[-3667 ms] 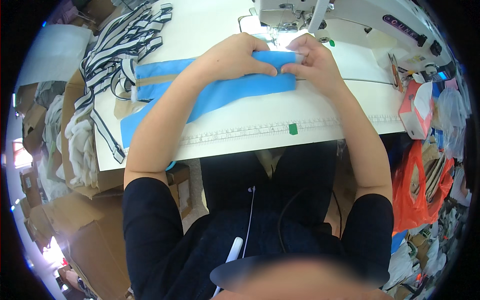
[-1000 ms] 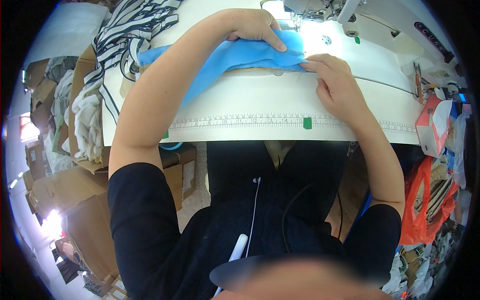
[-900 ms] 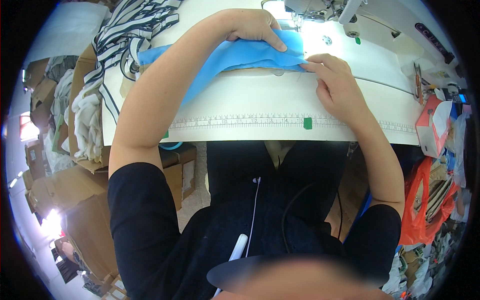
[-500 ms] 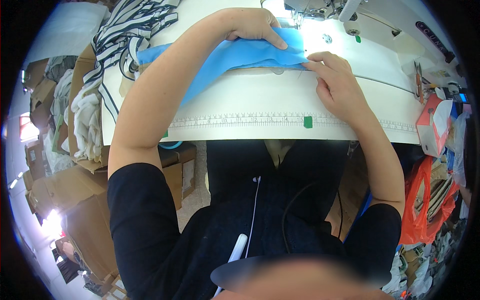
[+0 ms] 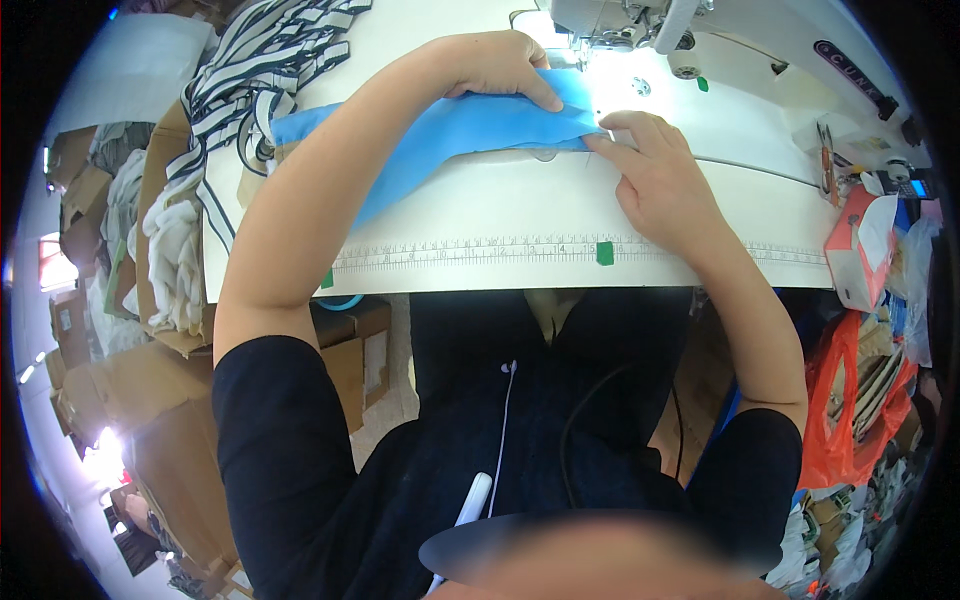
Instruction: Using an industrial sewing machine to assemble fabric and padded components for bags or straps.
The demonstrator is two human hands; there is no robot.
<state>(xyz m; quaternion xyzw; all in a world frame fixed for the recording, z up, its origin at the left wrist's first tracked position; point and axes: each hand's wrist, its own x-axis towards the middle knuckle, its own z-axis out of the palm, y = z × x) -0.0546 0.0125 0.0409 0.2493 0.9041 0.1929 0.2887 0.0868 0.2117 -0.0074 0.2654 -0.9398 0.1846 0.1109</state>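
Note:
A strip of blue cloth (image 5: 440, 140) stretches across the white sewing table, its right end close to the lit needle area of a sewing machine (image 5: 640, 25). My left hand (image 5: 505, 65) is closed on the cloth's far side, thumb lying on top; its other fingers are mostly hidden. At the right-hand corner of the cloth, my right hand (image 5: 655, 175) pinches the near edge between thumb and index finger. My left forearm crosses over the cloth and covers part of it.
Striped dark-and-white fabric (image 5: 265, 60) is heaped at the far left, beside a cardboard box (image 5: 165, 190) of pale cloth. A measuring tape strip (image 5: 480, 250) runs along the near table edge. Snips (image 5: 827, 165) and a red-and-white box (image 5: 862, 250) sit at the right.
The cloth's layers along the near edge now lie closer together, with less of the lower layer showing. Both hands keep their hold. The whole view has shifted slightly.

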